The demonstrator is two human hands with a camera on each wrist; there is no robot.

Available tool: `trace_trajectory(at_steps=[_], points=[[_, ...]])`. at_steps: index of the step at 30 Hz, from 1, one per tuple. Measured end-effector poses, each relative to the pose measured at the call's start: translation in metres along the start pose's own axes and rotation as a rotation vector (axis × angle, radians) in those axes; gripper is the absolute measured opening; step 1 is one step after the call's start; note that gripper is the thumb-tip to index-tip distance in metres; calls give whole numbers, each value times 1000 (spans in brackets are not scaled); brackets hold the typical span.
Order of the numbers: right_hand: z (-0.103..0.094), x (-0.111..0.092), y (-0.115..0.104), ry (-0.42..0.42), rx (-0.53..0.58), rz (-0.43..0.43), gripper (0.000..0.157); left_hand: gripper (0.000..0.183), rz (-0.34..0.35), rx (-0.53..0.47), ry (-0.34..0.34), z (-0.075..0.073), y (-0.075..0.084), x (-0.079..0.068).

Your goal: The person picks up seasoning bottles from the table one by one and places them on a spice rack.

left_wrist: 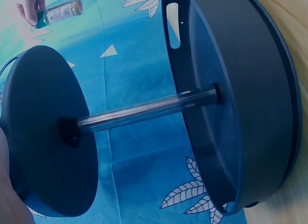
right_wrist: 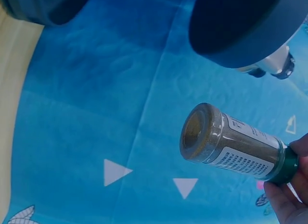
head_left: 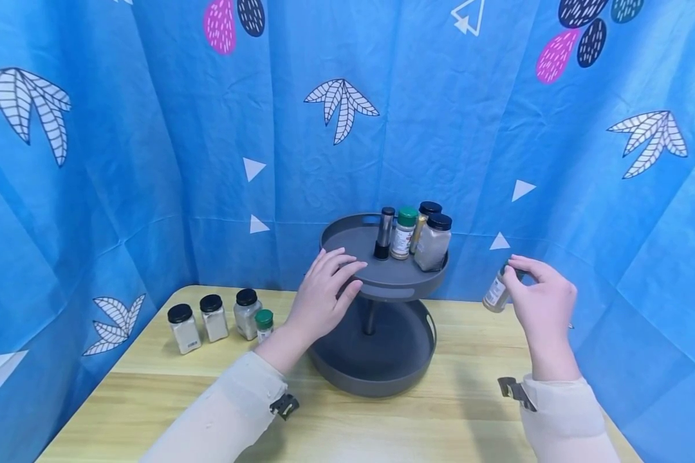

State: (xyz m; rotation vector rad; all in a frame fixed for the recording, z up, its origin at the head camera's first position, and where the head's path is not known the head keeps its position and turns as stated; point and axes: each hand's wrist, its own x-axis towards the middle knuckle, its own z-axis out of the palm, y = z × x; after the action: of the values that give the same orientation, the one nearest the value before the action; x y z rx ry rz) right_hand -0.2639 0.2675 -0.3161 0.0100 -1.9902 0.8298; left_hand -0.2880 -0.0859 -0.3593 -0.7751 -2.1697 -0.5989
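In the head view my right hand (head_left: 541, 296) pinches a small spice jar (head_left: 495, 294) by its green cap, held in the air right of the rack. The right wrist view shows that jar (right_wrist: 231, 144) tilted, with a white label and brownish contents. My left hand (head_left: 327, 292) rests at the left rim of the grey two-tier rack (head_left: 376, 382), fingers extended over the upper tray. On that tray (head_left: 353, 241) stand a dark slim bottle (head_left: 385, 235), a green-capped jar (head_left: 403, 235), a yellowish black-capped jar (head_left: 419, 225) and a larger black-capped jar (head_left: 433, 244). Nothing lies in the visible part of the lower tray.
Left on the wooden table (head_left: 440, 424) stand three black-capped jars: one far left (head_left: 185, 331), a middle jar (head_left: 214, 319) and a right one (head_left: 247, 315). A green-capped jar (head_left: 264, 321) is partly hidden by my left arm. A blue patterned curtain (head_left: 226, 161) surrounds the table.
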Motion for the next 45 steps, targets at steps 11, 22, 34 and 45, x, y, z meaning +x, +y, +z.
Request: trace_trajectory(at_steps=[11,22,34,45], points=[[0,7,-21,28,74,-20,17,47,-1,4,4,0,0,-1],[7,14,-33,71,137,-60,16,47,-12,-1,-1,1,0,-2],[11,24,-55,87,195,-115,16,49,-9,6,-4,1,1,-1],[14,29,-77,85,321,-159,16,43,5,6,12,1,1,0]])
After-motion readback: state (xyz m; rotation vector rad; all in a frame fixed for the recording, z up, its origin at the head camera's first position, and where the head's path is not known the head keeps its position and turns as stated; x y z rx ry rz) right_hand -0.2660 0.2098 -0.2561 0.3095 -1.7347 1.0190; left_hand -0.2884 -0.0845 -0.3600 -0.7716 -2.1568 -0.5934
